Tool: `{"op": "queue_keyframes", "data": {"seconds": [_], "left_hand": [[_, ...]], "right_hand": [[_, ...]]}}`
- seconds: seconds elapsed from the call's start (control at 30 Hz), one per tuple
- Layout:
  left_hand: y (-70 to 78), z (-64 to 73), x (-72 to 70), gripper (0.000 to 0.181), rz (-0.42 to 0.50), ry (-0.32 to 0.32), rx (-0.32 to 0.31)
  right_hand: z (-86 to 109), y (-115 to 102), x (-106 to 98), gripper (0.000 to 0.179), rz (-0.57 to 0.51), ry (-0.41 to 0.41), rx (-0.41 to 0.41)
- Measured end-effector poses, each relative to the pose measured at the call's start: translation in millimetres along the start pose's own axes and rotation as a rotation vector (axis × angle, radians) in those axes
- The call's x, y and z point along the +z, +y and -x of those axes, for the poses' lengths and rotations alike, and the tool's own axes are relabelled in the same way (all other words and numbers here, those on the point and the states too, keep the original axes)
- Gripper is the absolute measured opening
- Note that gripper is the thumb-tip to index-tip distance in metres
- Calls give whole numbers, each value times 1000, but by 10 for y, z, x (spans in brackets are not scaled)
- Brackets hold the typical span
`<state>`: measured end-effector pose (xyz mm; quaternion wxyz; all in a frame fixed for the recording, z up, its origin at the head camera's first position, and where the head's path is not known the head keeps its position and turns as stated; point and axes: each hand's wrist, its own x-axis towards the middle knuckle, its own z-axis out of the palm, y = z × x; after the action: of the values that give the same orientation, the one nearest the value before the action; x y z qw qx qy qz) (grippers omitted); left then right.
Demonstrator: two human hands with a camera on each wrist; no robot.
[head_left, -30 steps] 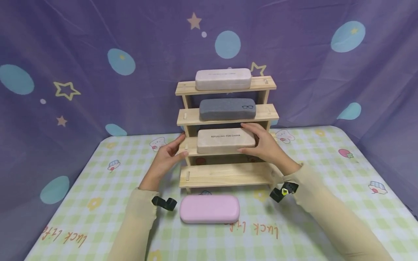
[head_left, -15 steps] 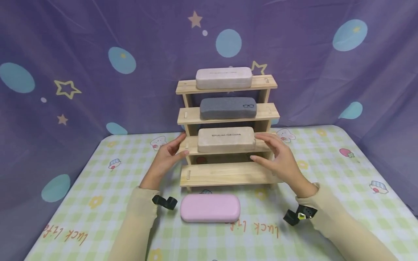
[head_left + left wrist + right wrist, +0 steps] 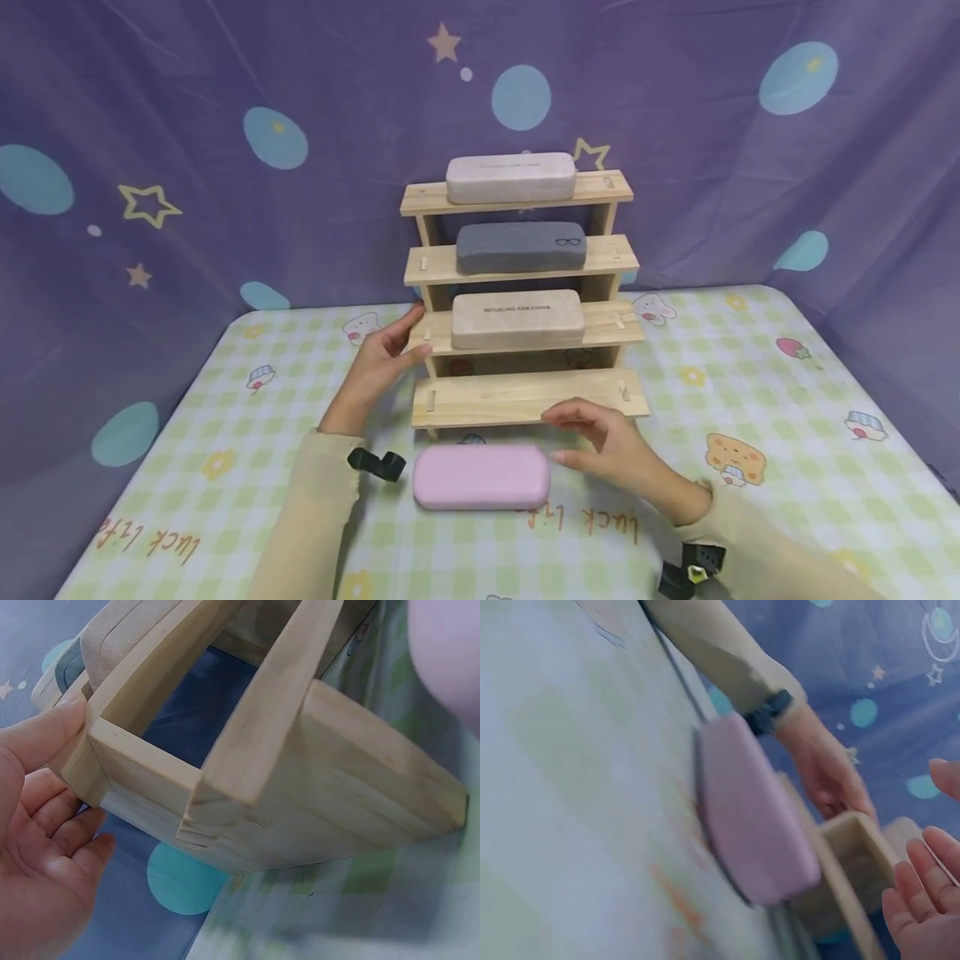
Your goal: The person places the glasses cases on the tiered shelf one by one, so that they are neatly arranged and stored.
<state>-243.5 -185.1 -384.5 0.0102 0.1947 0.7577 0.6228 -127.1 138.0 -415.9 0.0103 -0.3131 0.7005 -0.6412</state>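
A stepped wooden shelf (image 3: 525, 400) stands on the table. My left hand (image 3: 378, 362) holds the left end of its second board from the bottom; in the left wrist view the thumb (image 3: 56, 731) lies on the board's edge, the other fingers below. A pink glasses case (image 3: 482, 477) lies on the table in front of the shelf. Just right of it hovers my right hand (image 3: 607, 442), fingers and thumb apart, holding nothing. A beige glasses case (image 3: 517, 321) with printed lettering sits on the board my left hand holds.
A grey-blue glasses case (image 3: 521, 247) lies on the board above, and a pale glasses case (image 3: 510, 179) on the top board. The checked tablecloth (image 3: 225, 517) spreads around the shelf. A purple patterned curtain (image 3: 360, 100) hangs behind.
My right hand has let go of the beige glasses case, drawn back and come down beside the pink glasses case. My left hand stays on the shelf.
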Motion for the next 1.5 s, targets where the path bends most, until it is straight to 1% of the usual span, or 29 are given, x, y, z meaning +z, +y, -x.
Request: {"op": "queue_keyframes", "data": {"seconds": [0.07,0.13,0.23,0.33,0.5,0.57,0.7,0.8,0.93,1.03,1.13,1.27,1.37,1.5], "left_hand": [[6,3,-2,61,-2,-2,-2],[6,2,-4,61,-7,-6,-4],[9,1,-5,61,-18,-14,-8],[9,3,-7,61,-32,-11,-13],[16,12,-13,61,-46,-7,-19],[16,12,-11,61,-44,-7,-18],[13,13,-7,62,-30,-8,-13],[6,13,-4,62,-20,-7,-9],[7,12,-1,62,-15,-1,-8],[3,10,-1,62,-11,3,-7],[-6,6,-2,62,-9,3,-6],[-8,3,-6,62,-17,4,-11],[-4,2,-9,62,-19,4,-8],[-2,6,-11,61,-13,1,-5]], "right_hand": [[49,38,55,34,-26,-21,66],[89,72,102,35,-51,-23,133],[130,114,161,39,-59,-10,209],[155,144,206,43,-40,20,257],[187,180,267,47,-19,73,281],[202,201,290,48,-25,64,279],[224,245,338,49,-78,31,271],[223,268,367,51,-129,28,263],[214,293,394,54,-170,12,256],[195,299,421,58,-184,1,273],[163,290,452,62,-190,-5,313],[116,280,485,65,-164,-25,367],[84,275,498,66,-144,-38,388],[58,275,516,66,-145,-54,397]]}}
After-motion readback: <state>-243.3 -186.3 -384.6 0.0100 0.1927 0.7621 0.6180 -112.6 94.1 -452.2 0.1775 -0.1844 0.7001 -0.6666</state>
